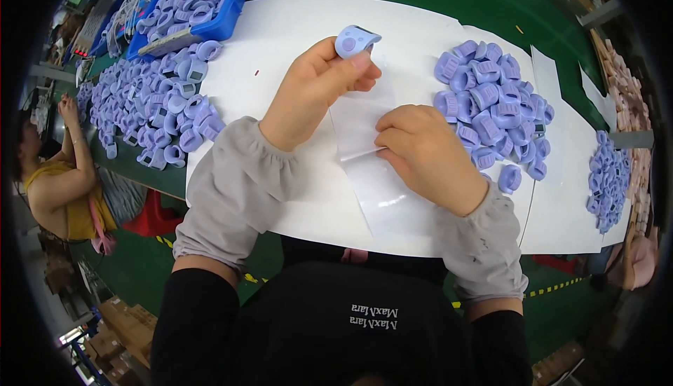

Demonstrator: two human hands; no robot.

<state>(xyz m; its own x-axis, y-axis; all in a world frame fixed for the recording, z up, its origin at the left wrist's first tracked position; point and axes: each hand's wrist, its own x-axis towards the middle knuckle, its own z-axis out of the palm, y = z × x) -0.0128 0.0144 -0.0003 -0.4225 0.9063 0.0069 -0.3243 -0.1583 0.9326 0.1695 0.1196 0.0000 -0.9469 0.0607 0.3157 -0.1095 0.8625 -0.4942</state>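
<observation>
My left hand (312,88) holds up a curved lavender plastic piece (352,41), its round button side showing, gripped between thumb and fingers. To its right, my right hand (429,153) is closed, thumb against fingers, on a clear plastic film (385,197). This film lies over the white table sheet and reaches up under the left hand; whether it is a bag I cannot tell. Beyond the right hand sits a heap of similar lavender pieces (499,109), with one single piece (510,178) at its near edge.
A larger lavender heap (151,106) spreads at the left, below a blue bin (223,25) filled with more. At the far right lies another lavender pile (608,181). A person in yellow (73,190) sits at the left. White paper (301,18) covers the table.
</observation>
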